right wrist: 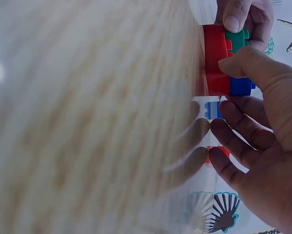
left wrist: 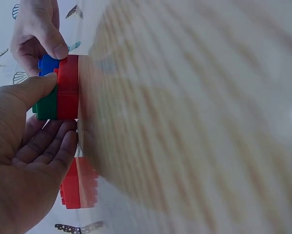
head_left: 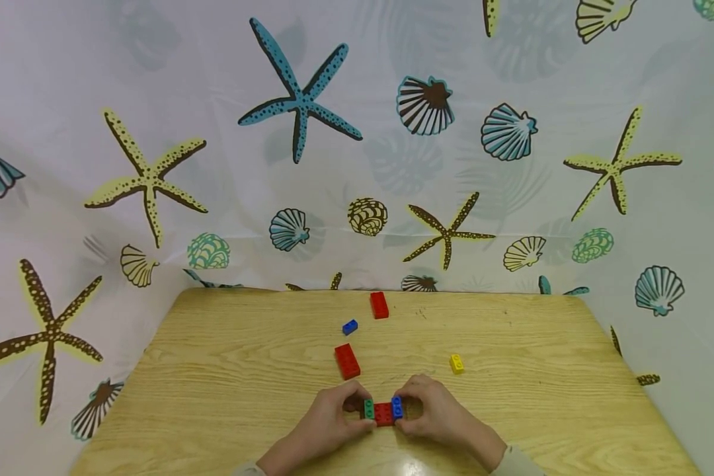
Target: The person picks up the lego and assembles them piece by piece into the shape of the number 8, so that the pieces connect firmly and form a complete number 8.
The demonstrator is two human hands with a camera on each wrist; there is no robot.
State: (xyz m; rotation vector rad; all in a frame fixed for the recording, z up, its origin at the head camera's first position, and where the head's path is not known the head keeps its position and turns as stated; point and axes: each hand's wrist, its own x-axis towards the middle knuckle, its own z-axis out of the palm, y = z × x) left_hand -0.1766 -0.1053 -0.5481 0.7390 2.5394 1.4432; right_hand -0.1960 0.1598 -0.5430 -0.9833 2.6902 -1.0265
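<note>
A red toy brick (head_left: pixel 383 414) lies near the front of the table between both hands. On its left end sits a small green brick (head_left: pixel 369 408), and a small blue brick (head_left: pixel 396 407) sits on its right end. My left hand (head_left: pixel 331 418) pinches the green brick between thumb and fingers. At the other end, my right hand (head_left: pixel 437 411) pinches the blue brick the same way. In the left wrist view, the green brick (left wrist: pixel 47 106) rests on top of the red brick (left wrist: pixel 68 92). The right wrist view shows the blue brick (right wrist: pixel 240 87) beside my right thumb.
Beyond the hands lie a larger red brick (head_left: pixel 348 361), a small blue brick (head_left: pixel 350 327) and another red brick (head_left: pixel 379 305) near the back edge. A small yellow brick (head_left: pixel 457 363) lies to the right on the wooden table (head_left: pixel 529 377). A patterned curtain (head_left: pixel 226 172) surrounds the table.
</note>
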